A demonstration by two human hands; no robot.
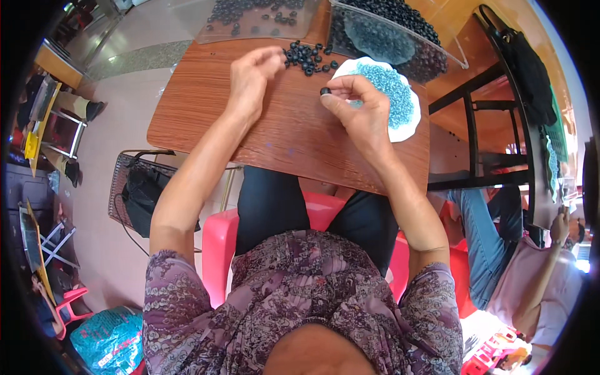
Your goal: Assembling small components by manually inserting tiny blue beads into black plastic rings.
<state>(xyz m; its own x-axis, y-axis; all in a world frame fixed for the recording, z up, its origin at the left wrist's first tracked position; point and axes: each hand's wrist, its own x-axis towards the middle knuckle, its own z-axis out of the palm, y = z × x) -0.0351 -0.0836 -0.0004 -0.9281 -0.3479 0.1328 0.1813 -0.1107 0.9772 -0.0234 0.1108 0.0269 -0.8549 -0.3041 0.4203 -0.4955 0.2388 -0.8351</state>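
My right hand pinches a small round black bead between thumb and fingertips. It hovers over the near left rim of a white plate heaped with tiny light-blue beads. To the left, my left hand is raised above the tabletop, fingers loosely stretched toward a loose pile of black beads; nothing shows in it, though its fingertips are slightly blurred. Both hands are apart from each other over the brown wooden table.
At the table's far side stand a clear bin full of black beads and a clear tray with scattered ones. A dark table frame is on the right. A wire basket holding a black bag sits left. A co-worker sits at right.
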